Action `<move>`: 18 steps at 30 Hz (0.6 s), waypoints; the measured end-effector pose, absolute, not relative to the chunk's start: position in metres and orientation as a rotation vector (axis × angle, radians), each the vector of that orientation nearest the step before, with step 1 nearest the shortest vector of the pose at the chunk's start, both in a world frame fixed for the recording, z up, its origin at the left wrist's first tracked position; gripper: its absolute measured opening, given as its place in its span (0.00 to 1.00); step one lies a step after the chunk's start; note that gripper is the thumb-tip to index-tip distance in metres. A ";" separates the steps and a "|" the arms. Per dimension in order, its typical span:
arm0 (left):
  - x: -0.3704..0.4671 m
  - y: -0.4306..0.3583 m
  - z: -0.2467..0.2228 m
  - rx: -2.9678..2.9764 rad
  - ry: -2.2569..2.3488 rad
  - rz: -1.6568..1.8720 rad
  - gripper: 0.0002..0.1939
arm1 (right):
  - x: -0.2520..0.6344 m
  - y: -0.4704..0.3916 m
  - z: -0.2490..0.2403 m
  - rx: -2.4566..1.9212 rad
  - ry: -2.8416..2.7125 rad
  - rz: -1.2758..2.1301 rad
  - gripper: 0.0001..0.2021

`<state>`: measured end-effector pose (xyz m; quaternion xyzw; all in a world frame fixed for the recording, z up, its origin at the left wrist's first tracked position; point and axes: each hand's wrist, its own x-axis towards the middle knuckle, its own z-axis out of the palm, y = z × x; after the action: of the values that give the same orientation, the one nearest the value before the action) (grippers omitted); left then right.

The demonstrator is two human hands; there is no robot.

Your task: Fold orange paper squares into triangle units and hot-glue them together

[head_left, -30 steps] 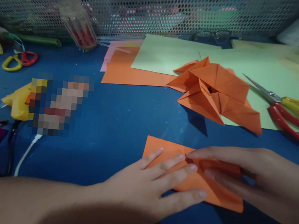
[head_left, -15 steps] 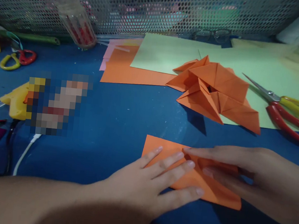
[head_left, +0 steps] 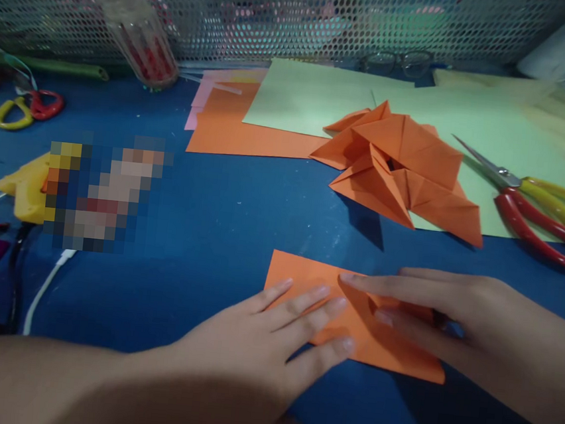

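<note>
A folded sheet of orange paper [head_left: 374, 344] lies on the blue table in front of me. My left hand [head_left: 283, 332] is open, its spread fingers flat across the paper's left part. My right hand [head_left: 458, 309] rests on the right part, index finger and thumb stretched out and apart; its other fingers are mostly hidden. Beyond both hands stands an orange folded-paper model [head_left: 403, 147] with several pointed flaps.
Large scissors [head_left: 515, 184] lie at the right on pale green paper [head_left: 496, 119]. Flat orange paper [head_left: 240, 134] is at the back. On the left are smaller scissors [head_left: 27, 111], a yellow glue gun [head_left: 32, 191] and a white cable [head_left: 39, 295]. A jar [head_left: 145, 49] stands by the mesh panel [head_left: 262, 10].
My left hand has slid slightly left on the paper, and its fingertips are farther from my right thumb. The whole view has shifted a little.
</note>
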<state>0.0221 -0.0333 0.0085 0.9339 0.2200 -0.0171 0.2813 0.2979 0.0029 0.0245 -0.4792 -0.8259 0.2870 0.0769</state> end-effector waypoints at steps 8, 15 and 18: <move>0.010 -0.066 0.011 2.766 0.861 0.270 0.25 | 0.309 0.002 0.018 -1.264 -2.613 0.476 0.26; 0.014 -0.059 0.037 2.858 0.996 0.290 0.25 | 0.315 0.005 0.014 -0.979 -2.820 0.224 0.27; 0.020 -0.055 0.038 2.845 0.984 0.274 0.30 | 0.307 0.000 0.012 -0.878 -2.821 0.322 0.31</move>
<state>0.0198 -0.0545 0.0382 0.9395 0.3250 0.0906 0.0594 0.3071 -0.0001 0.0117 -0.2943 -0.9458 0.1080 0.0850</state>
